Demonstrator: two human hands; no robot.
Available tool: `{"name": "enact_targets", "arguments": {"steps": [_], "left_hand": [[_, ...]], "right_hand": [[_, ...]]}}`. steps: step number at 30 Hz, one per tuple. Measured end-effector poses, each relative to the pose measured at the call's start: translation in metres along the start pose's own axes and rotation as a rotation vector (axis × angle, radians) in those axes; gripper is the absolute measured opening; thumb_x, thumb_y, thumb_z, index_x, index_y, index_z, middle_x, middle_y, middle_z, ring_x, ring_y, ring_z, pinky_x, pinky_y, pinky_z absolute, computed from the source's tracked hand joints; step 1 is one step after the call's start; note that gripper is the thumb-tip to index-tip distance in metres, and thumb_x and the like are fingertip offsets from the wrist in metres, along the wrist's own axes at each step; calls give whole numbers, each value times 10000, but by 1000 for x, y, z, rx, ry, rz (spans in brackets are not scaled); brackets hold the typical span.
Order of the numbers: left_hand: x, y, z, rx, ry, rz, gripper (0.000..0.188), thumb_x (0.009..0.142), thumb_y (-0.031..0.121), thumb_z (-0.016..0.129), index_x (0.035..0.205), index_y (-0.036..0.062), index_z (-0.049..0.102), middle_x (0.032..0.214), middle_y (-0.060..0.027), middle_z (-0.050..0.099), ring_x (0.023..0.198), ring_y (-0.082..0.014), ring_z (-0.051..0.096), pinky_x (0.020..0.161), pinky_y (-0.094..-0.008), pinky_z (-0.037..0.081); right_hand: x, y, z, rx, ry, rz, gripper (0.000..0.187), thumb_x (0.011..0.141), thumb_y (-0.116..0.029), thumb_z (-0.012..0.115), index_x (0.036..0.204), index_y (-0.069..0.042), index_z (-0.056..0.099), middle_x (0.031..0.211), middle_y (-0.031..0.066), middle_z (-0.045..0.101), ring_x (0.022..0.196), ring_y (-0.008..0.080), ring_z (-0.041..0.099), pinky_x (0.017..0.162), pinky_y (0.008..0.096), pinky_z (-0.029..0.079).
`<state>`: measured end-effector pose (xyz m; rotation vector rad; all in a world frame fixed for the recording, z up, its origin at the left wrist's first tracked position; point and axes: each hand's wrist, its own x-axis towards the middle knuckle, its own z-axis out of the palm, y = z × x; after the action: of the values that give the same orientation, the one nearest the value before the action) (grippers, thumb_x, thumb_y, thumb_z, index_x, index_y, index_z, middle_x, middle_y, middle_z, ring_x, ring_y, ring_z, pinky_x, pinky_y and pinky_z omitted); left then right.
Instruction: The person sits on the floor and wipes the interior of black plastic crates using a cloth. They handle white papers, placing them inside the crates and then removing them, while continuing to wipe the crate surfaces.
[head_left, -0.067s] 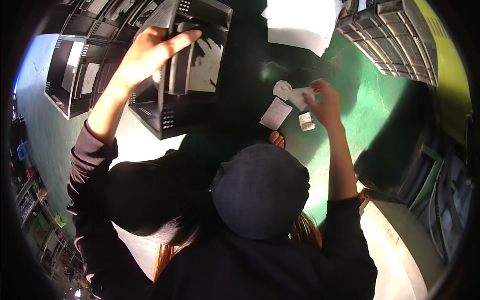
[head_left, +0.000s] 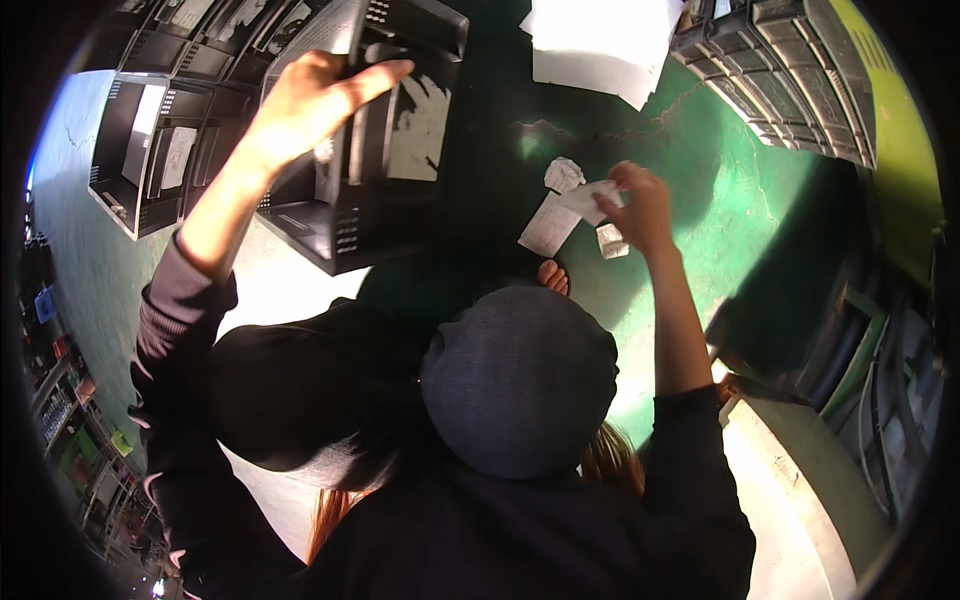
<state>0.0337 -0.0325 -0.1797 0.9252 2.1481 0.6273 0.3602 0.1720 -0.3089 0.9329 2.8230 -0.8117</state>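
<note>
My left hand [head_left: 305, 105] is wrapped over the upper edge of a black plastic crate [head_left: 335, 225], which stands tilted at the left. A torn white label [head_left: 418, 130] shows on the crate's side. In my right hand [head_left: 645, 205] a small white slip of paper [head_left: 590, 201] is pinched between thumb and fingers. That slip partly covers a flat greyish paper [head_left: 547, 228] on the green floor. Beside it lie a crumpled white paper [head_left: 564, 174] and a small folded packet [head_left: 612, 241], just under my right hand.
Large white sheets [head_left: 597, 50] lie at the far middle. Dark crates are stacked at the far right [head_left: 775, 80], with more black crates [head_left: 130, 150] at the left. My bent knee [head_left: 520, 380] and bare toes [head_left: 553, 278] are near the papers. A pale box-like edge [head_left: 780, 490] stands at the near right.
The slip in my right hand has moved slightly left and now overlaps the flat paper. My left hand and the crate have shifted a little to the right.
</note>
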Motion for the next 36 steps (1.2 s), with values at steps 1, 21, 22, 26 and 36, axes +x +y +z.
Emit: {"name": "enact_targets", "arguments": {"steps": [1,21,22,26,36], "left_hand": [[13,8,7,100,28,-95,570,735,580,619,693,14,670,486,-60,541,511,-131,570,535,-297,451],[82,20,112,469,-207,-8,690,821,663,351,808,63,691,773,-139,664,783,-288,645,741,-389,488],[74,17,87,462,-326,-7,662,827,643,361,868,79,705,814,-140,673,761,-285,648,738,-386,483],[33,-20,1,380,-467,-7,448,832,461,532,806,49,705,745,-127,668,656,-198,625,633,-310,464],[-18,-103,-23,255,-300,-209,495,832,486,542,848,9,673,788,-189,649,779,-313,635,722,-352,479]], "right_hand": [[1,6,16,-94,-20,-32,364,664,-258,742,934,-101,554,888,41,580,930,224,551,887,488,349],[4,-17,58,-292,-35,203,829,619,-247,775,1327,-185,348,1341,99,312,1233,314,327,933,655,256],[10,-22,45,-271,-12,234,770,640,-223,760,1309,-177,381,1324,102,343,1218,312,353,944,625,280],[66,-71,19,109,355,-196,400,716,-92,650,1098,-121,535,1113,113,501,1012,296,516,851,435,439],[203,-126,138,-290,-31,-31,493,623,-229,753,1030,-61,530,1073,126,520,1025,304,522,821,441,447]]}}
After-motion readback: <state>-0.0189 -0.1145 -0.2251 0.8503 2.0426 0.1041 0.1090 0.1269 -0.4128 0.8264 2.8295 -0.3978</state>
